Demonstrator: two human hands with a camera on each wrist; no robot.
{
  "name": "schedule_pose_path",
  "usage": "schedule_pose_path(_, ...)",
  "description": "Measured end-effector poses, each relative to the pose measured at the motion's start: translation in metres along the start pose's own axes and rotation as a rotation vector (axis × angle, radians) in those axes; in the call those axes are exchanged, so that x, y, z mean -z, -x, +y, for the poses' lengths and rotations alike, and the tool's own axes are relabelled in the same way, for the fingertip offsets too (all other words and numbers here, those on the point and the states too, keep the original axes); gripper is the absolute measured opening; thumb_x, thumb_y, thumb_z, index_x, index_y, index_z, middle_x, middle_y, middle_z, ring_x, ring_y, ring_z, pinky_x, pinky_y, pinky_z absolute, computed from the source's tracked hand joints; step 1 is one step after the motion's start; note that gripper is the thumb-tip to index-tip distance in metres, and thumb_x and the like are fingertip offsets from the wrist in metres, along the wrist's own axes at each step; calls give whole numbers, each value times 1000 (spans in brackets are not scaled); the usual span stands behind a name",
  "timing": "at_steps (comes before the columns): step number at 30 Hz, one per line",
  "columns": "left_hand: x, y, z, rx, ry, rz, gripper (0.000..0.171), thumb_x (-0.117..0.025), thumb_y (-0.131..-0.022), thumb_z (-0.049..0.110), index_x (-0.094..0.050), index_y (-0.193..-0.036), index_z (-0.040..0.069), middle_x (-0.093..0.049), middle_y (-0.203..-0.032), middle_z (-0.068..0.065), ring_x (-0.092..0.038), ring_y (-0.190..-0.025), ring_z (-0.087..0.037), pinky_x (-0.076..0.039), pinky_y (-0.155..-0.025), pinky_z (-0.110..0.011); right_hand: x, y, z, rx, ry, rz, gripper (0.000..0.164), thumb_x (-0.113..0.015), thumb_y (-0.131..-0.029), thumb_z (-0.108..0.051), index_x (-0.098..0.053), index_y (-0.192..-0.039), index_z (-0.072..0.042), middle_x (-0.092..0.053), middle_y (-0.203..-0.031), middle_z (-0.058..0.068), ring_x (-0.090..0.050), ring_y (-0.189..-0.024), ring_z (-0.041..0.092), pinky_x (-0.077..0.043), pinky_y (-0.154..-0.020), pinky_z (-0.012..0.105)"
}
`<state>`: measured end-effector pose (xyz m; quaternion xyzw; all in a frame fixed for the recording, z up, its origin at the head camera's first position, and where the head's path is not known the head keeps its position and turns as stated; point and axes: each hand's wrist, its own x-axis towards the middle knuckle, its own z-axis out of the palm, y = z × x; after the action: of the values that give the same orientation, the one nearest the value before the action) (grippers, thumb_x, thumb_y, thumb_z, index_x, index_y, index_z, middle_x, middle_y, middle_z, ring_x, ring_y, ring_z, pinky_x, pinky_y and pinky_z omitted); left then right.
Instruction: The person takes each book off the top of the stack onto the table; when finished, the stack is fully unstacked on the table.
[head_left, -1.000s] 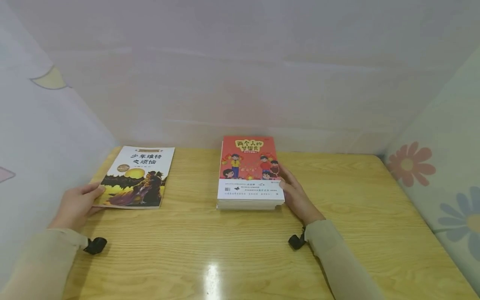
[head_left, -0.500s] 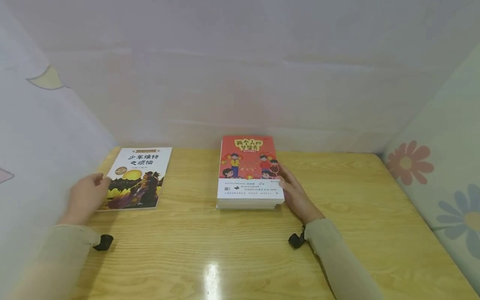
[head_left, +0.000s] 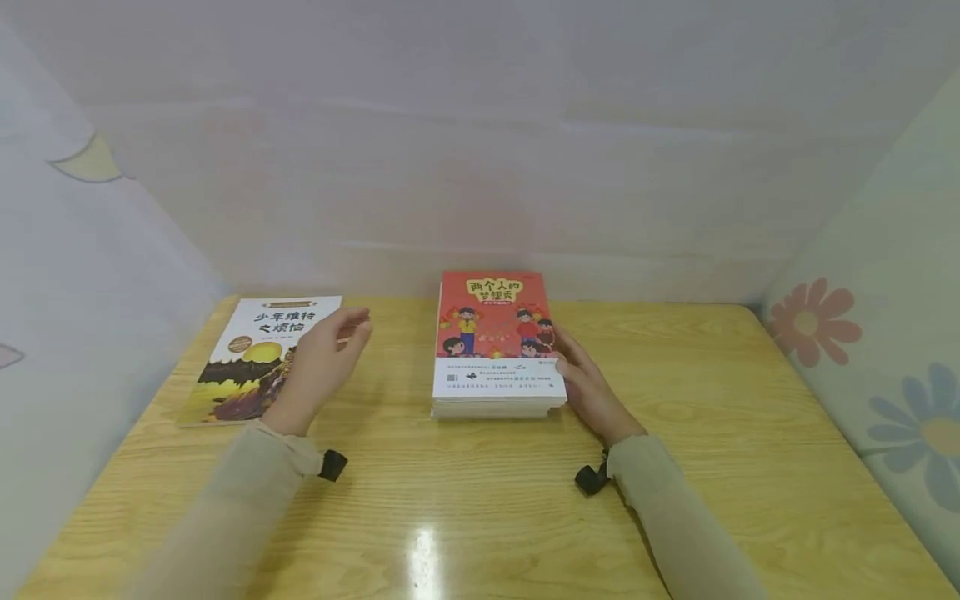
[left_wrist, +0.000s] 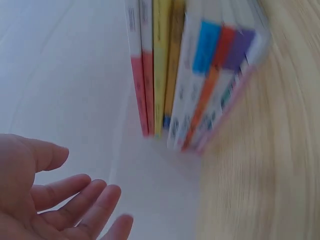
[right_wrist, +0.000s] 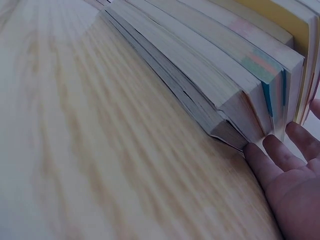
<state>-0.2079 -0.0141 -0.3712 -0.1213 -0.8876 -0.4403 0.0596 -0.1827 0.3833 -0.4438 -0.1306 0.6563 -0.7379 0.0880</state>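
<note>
A stack of books (head_left: 495, 321) lies at the back middle of the table in the head view, a red-and-white picture-covered book on top. My right hand (head_left: 591, 390) rests along the stack's right side, thumb by the top book's edge. In the right wrist view its fingertips (right_wrist: 254, 152) touch the page edges of the books (right_wrist: 200, 65). My left hand (head_left: 324, 362) is raised with nothing in it, overlapping a single book (head_left: 247, 367) with a sunset cover at the left. In the left wrist view, the left fingers (left_wrist: 102, 207) are spread, apart from the stack's coloured spines (left_wrist: 200, 70).
Beneath the books is a wooden table (head_left: 480, 500), bounded at the back by a pale wall (head_left: 480, 150). Flower-printed panels flank both sides, the right panel (head_left: 900, 333) close to the table's edge. Small black cameras (head_left: 332, 465) sit on both wrists.
My left hand has let go of the sunset-cover book and moved right, towards the stack. That book stays lying at the left. My right hand has held its place at the stack.
</note>
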Motion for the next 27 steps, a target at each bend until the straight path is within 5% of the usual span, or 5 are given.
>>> schedule_pose_path(7, -49, -17, 20, 112, 262, -149, 52, -60, -103, 31, -50, -147, 3, -59, -137, -18, -59, -123, -36, -52, -99, -51, 2, 1, 1, -9, 10, 5, 64, -47, -108, -26, -17, -164, -24, -16, -167, 6, -20, -152, 31, -37, -114, 27)
schedule_pose_path(12, -72, -19, 26, 223, 381, -219, 66, -71, -96, 36, -46, -151, 8, -55, -139, -15, -59, -122, -32, -55, -96, -45, 2, 0, 1, -12, 12, 2, 63, -48, -108, -27, -19, -164, -26, -17, -166, 5, -22, -151, 30, -35, -116, 30)
schedule_pose_path(27, -81, -18, 21, 387, 549, -236, 63, -76, -93, 33, -51, -148, 14, -55, -132, -13, -62, -114, -26, -54, -99, -40, 2, 0, 0, -4, 54, -14, 60, -44, -110, -32, -17, -164, -29, -13, -169, 2, -18, -153, 28, -32, -117, 30)
